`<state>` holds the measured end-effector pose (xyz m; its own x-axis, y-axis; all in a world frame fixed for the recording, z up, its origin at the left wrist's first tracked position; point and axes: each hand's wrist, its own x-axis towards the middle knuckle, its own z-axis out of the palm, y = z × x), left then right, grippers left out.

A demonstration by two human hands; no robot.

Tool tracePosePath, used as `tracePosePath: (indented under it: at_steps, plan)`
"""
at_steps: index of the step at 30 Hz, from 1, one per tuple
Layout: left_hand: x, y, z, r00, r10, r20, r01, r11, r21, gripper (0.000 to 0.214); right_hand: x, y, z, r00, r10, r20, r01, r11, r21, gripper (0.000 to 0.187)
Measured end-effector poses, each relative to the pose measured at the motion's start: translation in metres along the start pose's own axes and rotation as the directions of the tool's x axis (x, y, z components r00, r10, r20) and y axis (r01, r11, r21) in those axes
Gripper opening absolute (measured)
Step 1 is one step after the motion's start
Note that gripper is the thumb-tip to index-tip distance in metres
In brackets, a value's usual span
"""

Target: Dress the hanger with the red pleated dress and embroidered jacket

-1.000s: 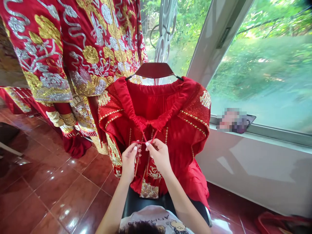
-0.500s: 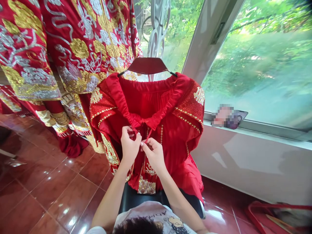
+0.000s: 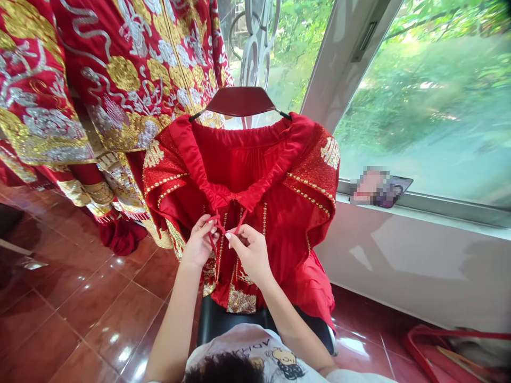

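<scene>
A red garment with gold trim hangs from a dark hanger in front of me. Thin red drawstrings come out of its gathered waistband at the middle. My left hand pinches one string, fingers closed. My right hand pinches the other string just beside it, fingers closed too. Both hands meet right under the waistband's centre, almost touching.
A red robe with heavy gold and silver embroidery hangs at the left. A white window ledge with a phone on it runs at the right. Glossy red floor tiles lie below. A red-framed object sits at bottom right.
My hands stay at the drawstrings; the left hand dropped slightly from the waistband knot and both now pull the strings between pinched fingers. The view shifted a little.
</scene>
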<state>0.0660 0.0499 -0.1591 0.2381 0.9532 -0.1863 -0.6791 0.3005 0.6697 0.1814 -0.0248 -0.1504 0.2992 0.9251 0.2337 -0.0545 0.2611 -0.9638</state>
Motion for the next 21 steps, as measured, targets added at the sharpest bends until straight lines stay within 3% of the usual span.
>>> tracePosePath:
  at_steps: [3,5,10,13,15,17,19,21]
  plan:
    - [-0.002,-0.003,-0.01,0.994,-0.111,-0.022,0.104,0.97,-0.22,0.02,0.0,0.0,-0.001,1.0,-0.005,0.014,0.005,1.0,-0.019,0.021]
    - [-0.01,-0.003,-0.012,0.995,-0.095,0.011,0.093,0.933,-0.347,0.018,0.001,-0.001,0.0,0.999,-0.006,0.043,0.006,1.0,-0.006,0.021]
    - [-0.034,0.014,-0.005,0.99,0.108,0.095,-0.048,0.87,-0.49,0.02,-0.004,-0.009,0.002,0.994,0.018,0.105,-0.023,0.999,0.039,0.019]
    - [-0.038,0.037,-0.018,0.948,0.309,0.073,-0.246,0.859,-0.448,0.024,-0.008,-0.017,-0.006,0.994,0.034,0.101,-0.04,0.998,0.052,0.02]
    - [-0.037,0.055,-0.039,0.885,0.466,-0.003,-0.442,0.837,-0.322,0.026,-0.008,-0.02,-0.016,0.997,0.028,0.065,-0.032,0.998,0.055,0.021]
    - [-0.037,0.071,-0.064,0.815,0.573,-0.079,-0.569,0.819,0.076,0.027,-0.007,-0.022,-0.024,0.999,0.025,0.047,-0.027,0.998,0.05,0.022]
    - [-0.041,0.082,-0.081,0.804,0.585,-0.103,-0.45,0.713,0.537,0.029,-0.005,-0.023,-0.028,0.996,0.038,0.076,-0.042,0.998,0.041,0.023]
    - [-0.048,0.086,-0.081,0.865,0.485,-0.127,-0.144,0.484,0.863,0.025,-0.003,-0.024,-0.027,0.991,0.058,0.119,-0.062,0.997,0.036,0.023]
